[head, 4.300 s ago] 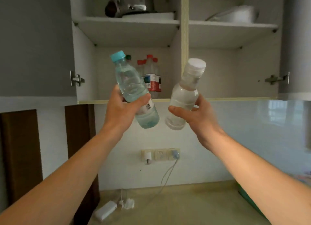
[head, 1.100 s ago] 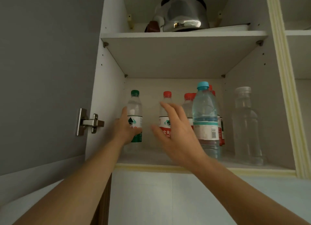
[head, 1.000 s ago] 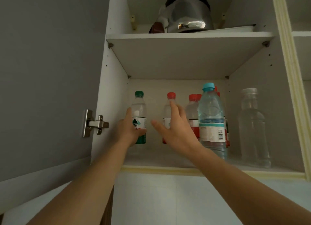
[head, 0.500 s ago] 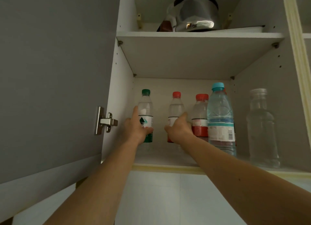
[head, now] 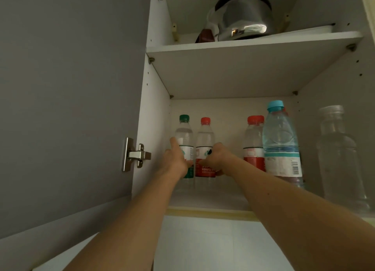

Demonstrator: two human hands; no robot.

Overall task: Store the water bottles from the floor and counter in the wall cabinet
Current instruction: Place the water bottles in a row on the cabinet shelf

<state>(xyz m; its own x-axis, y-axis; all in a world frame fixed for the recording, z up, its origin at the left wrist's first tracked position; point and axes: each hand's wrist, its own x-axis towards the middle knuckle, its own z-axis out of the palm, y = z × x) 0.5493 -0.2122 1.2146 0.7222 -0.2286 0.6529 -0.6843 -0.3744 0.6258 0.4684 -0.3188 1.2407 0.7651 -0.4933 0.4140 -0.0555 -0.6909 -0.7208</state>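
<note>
From the head camera, the open wall cabinet (head: 156, 112) fills the frame, its grey door (head: 67, 92) swung left on a metal hinge (head: 135, 154). On the upper shelf (head: 253, 42) sits a steel kettle (head: 242, 20) with a dark object beside it that is hard to identify.

On the lower shelf (head: 207, 199), a blue-capped bottle (head: 281, 143) stands near the front and covers part of a red-capped bottle (head: 253, 143) behind it. At far right a clear bottle (head: 341, 159) is blurred, its base cut off by the frame edge.

At the back left, a green-capped water bottle (head: 184, 132) and a red-capped water bottle with a red label (head: 205, 141) stand upright, just beside each other. Both are clear, with water inside.

The left hand (head: 176, 161) is wrapped around the green-capped bottle at its label. The right hand (head: 216, 158) is closed on the red-labelled bottle, covering part of the label. Both forearms reach up from below and hide the shelf's front middle.
</note>
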